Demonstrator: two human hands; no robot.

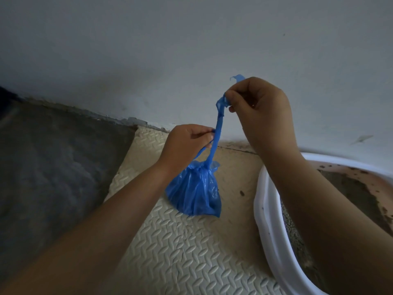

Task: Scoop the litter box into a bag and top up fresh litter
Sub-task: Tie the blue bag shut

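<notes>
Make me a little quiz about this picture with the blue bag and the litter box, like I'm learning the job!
1. True or false: the left hand and the right hand each hold a twisted strip of the blue bag.
2. What colour is the rim of the litter box? A white, B red, C green.
3. Fill in: the litter box sits on the person's ___ side.
Key: 1 true; 2 A; 3 right.
</notes>
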